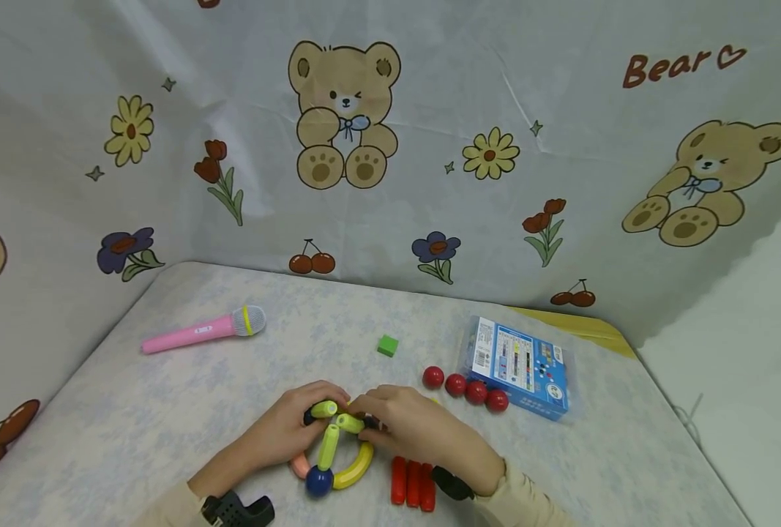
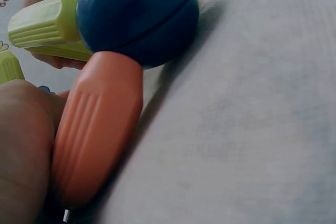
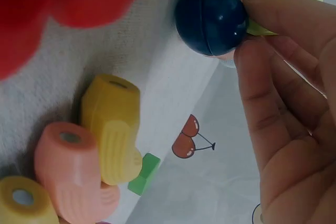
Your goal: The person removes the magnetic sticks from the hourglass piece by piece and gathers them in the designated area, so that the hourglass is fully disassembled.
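Note:
Between the hands stands a magnetic rod-and-ball structure. Its base has curved rods, a yellow rod [image 1: 356,468] and a coral rod [image 2: 100,129], joined at a blue ball [image 1: 319,481]. Light green rods [image 1: 328,448] lean up from the blue balls toward the middle. My left hand [image 1: 304,421] curls around the structure's left side, at a blue ball with a green rod, its thumb beside the coral rod. On the right side, my right hand [image 1: 410,424] pinches a light green rod [image 3: 260,29] where it meets another blue ball [image 3: 211,22].
Three red rods [image 1: 413,483] lie by the right wrist. Several red balls [image 1: 456,385] line up before a blue box [image 1: 522,366]. Spare yellow [image 3: 113,129] and coral [image 3: 65,166] rods lie beyond the right hand. Farther back are a green block [image 1: 387,345] and pink microphone [image 1: 199,331].

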Action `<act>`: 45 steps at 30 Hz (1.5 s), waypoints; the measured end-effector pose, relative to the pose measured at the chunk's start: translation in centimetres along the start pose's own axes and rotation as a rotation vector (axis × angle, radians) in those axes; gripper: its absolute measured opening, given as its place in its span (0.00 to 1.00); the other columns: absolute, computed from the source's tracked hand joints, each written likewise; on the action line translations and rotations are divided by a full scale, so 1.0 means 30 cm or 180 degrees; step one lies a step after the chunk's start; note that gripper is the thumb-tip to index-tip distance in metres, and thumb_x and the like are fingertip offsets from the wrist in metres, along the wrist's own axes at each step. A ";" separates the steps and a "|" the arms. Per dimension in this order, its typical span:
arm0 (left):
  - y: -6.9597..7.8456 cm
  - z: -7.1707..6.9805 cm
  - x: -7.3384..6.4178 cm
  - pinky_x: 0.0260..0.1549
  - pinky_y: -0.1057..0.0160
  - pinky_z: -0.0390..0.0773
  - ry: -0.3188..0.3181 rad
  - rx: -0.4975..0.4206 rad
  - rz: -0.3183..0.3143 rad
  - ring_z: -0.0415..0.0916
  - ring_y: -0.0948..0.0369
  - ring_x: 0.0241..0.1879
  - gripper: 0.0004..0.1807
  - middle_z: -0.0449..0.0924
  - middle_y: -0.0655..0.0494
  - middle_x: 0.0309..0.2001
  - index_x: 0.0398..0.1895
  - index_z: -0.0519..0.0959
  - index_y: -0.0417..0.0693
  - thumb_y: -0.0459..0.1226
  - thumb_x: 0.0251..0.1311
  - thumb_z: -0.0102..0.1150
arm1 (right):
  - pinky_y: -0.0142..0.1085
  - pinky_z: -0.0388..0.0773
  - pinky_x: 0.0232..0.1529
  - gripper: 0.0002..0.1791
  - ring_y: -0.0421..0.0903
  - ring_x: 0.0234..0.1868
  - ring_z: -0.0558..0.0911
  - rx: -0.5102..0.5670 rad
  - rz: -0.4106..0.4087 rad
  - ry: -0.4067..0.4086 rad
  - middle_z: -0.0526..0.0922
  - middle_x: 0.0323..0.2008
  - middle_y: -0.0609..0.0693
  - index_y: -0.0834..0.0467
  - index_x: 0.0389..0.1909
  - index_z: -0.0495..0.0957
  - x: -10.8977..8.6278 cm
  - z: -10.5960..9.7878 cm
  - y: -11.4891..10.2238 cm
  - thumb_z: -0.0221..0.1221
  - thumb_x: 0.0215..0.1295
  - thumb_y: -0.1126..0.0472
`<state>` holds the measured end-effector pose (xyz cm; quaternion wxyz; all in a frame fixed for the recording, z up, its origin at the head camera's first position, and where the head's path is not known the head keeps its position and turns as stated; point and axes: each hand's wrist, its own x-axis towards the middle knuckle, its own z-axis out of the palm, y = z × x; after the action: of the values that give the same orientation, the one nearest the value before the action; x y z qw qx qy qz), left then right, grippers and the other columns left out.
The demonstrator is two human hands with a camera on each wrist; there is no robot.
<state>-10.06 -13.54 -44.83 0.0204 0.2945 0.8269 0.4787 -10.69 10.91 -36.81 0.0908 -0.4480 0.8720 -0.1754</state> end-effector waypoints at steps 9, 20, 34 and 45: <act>-0.003 0.002 -0.007 0.62 0.52 0.77 -0.0021 0.0032 -0.0032 0.77 0.61 0.61 0.23 0.82 0.61 0.58 0.48 0.81 0.67 0.24 0.65 0.61 | 0.18 0.76 0.39 0.13 0.32 0.34 0.79 0.0243 -0.0023 0.0056 0.84 0.40 0.40 0.52 0.53 0.79 -0.015 0.015 0.009 0.66 0.69 0.62; -0.006 0.009 -0.011 0.61 0.54 0.78 -0.0031 0.0041 -0.0074 0.78 0.61 0.60 0.21 0.81 0.65 0.58 0.47 0.81 0.66 0.25 0.66 0.61 | 0.17 0.76 0.36 0.14 0.28 0.32 0.78 0.0192 0.0060 0.0131 0.85 0.38 0.42 0.52 0.54 0.75 -0.024 0.014 0.005 0.64 0.71 0.62; -0.009 0.010 -0.003 0.62 0.51 0.78 0.0022 0.0109 -0.0022 0.78 0.61 0.60 0.21 0.82 0.64 0.56 0.45 0.81 0.64 0.24 0.65 0.61 | 0.28 0.83 0.40 0.11 0.31 0.38 0.80 0.0699 0.0463 0.0398 0.85 0.42 0.39 0.52 0.52 0.81 -0.111 -0.014 -0.023 0.64 0.71 0.59; 0.005 0.002 0.000 0.63 0.49 0.76 -0.0014 0.0161 -0.0165 0.77 0.62 0.61 0.22 0.81 0.68 0.56 0.45 0.81 0.65 0.24 0.64 0.62 | 0.29 0.81 0.34 0.26 0.34 0.35 0.80 0.1215 0.1323 0.0559 0.84 0.36 0.38 0.54 0.62 0.65 -0.306 -0.006 0.008 0.65 0.71 0.53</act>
<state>-9.96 -13.43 -44.73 0.0273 0.2744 0.8461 0.4562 -5.58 18.55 -36.73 0.1316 -0.2178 0.9008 -0.3519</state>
